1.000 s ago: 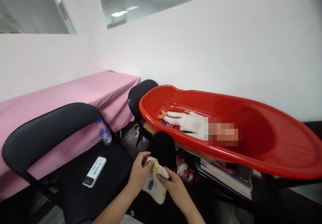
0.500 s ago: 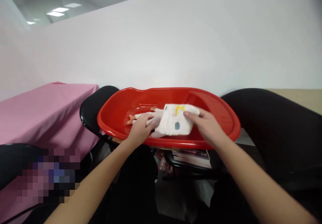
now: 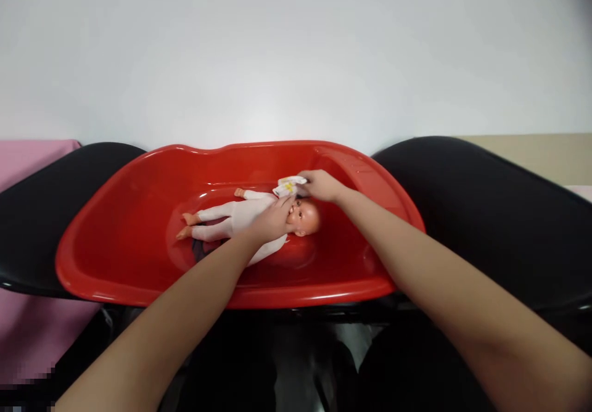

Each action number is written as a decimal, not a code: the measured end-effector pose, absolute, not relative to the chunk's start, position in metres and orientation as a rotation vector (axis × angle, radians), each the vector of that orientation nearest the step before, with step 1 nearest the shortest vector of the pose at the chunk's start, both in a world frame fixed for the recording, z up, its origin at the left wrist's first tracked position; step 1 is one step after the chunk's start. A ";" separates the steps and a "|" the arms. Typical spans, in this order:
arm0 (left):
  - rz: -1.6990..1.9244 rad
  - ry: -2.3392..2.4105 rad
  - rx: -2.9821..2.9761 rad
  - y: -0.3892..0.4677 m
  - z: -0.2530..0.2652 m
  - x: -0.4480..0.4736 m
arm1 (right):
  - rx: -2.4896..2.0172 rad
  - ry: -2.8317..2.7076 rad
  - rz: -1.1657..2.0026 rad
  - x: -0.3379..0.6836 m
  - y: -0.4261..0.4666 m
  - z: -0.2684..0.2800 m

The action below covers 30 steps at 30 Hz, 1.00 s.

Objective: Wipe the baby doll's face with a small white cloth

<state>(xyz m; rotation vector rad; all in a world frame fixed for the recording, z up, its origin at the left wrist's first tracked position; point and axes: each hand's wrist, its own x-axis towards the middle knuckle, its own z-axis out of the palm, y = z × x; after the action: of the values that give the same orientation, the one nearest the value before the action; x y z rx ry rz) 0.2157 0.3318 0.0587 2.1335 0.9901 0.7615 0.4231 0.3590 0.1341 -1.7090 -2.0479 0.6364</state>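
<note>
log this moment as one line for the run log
left hand: on doll's chest | right hand: holds cloth by doll head | doll: on its back in red tub

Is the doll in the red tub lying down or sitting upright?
Lying down: the doll is stretched flat on the floor of the red tub, with its legs extended.

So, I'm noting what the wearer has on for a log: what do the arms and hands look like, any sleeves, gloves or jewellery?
Both arms are bare from the frame's bottom edge to the fingers, with no sleeves showing. The left hand and right hand wear no gloves. No watch, bracelet or ring is visible, though the fingers are too small to be sure.
</note>
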 end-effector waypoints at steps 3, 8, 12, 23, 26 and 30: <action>0.746 0.976 2.159 0.334 0.056 0.213 | -1.710 -1.883 0.689 0.431 0.362 0.133; 0.732 0.987 2.135 0.340 0.053 0.210 | -1.549 -2.014 0.977 0.426 0.359 0.134; 0.715 0.960 2.146 0.341 0.053 0.206 | -1.468 -2.284 1.102 0.416 0.354 0.134; 0.625 0.952 2.224 0.343 0.059 0.198 | -1.786 -2.146 1.030 0.443 0.355 0.132; 0.684 0.964 2.147 0.343 0.059 0.197 | -1.513 -2.113 1.081 0.430 0.352 0.134; 0.665 0.922 2.122 0.342 0.060 0.197 | -1.669 -2.254 1.059 0.425 0.355 0.129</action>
<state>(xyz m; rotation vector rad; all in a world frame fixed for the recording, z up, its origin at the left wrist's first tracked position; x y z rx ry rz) 0.1972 0.3425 0.0603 2.1220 0.9216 0.6649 0.4253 0.3547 0.1286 -1.6695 -2.2544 1.0586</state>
